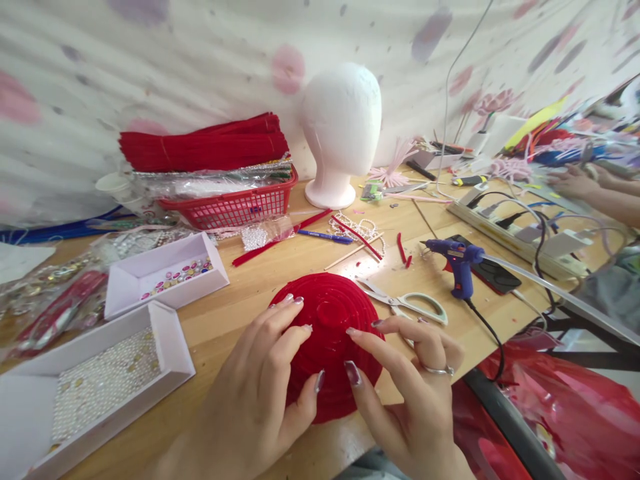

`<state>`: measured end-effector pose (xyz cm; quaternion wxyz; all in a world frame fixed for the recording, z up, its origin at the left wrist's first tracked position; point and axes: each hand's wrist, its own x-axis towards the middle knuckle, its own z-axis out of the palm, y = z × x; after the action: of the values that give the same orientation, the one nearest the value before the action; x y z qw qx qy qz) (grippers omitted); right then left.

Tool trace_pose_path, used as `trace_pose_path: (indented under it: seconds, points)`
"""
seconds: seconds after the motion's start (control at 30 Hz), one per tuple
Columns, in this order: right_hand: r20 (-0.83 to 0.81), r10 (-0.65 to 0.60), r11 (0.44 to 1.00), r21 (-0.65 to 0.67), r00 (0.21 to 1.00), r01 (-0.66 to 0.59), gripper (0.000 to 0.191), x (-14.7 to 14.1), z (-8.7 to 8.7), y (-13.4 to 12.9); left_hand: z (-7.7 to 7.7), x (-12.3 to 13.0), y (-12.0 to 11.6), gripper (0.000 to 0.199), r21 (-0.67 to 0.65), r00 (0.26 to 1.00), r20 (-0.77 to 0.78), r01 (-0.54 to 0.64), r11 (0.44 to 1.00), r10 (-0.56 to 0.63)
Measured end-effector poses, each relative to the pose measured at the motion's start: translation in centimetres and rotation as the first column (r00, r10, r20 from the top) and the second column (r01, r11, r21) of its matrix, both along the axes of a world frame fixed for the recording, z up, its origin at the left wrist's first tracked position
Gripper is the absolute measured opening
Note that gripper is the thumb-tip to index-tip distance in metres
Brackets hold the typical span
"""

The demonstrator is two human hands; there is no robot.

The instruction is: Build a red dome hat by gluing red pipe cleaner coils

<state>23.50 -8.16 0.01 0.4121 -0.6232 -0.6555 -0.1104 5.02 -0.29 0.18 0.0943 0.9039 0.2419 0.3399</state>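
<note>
Round coiled red disc, on table

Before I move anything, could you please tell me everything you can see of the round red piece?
The round red piece lies on the wooden table, near the scissors. It looks made of fuzzy, velvety strips coiled in rings around a small central circle, and seems slightly domed. The fingers of the left hand rest on its left side and those of the right hand on its right, covering parts of the rings and rim. Its underside is hidden.
</note>
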Motion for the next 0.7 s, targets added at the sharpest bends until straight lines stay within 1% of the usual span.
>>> trace_pose_path:
  seconds: [0.23, 0.37, 0.5, 0.7]
  points:
    - [0.017, 0.030, 0.999, -0.029, 0.999, -0.030, 0.026, -0.02, 0.24, 0.06, 0.38, -0.26, 0.14, 0.041, 0.015, 0.998, -0.046, 0.041, 0.999, -0.040]
    - [0.059, 0.042, 0.999, -0.017, 0.997, -0.041, 0.023, 0.17, 0.41, 0.35, 0.30, -0.28, 0.12, 0.039, 0.030, 0.998, -0.058, 0.036, 0.999, -0.035]
    - [0.082, 0.033, 0.999, 0.001, 0.996, -0.033, 0.025, 0.36, 0.36, 0.35, 0.26, -0.35, 0.02, 0.040, 0.039, 0.997, -0.075, 0.028, 0.999, -0.025]
    - [0.093, 0.042, 0.999, 0.012, 0.995, -0.043, 0.028, 0.49, 0.00, -0.07, 0.46, -0.38, 0.14, 0.047, 0.053, 0.993, -0.113, 0.026, 0.998, -0.020]
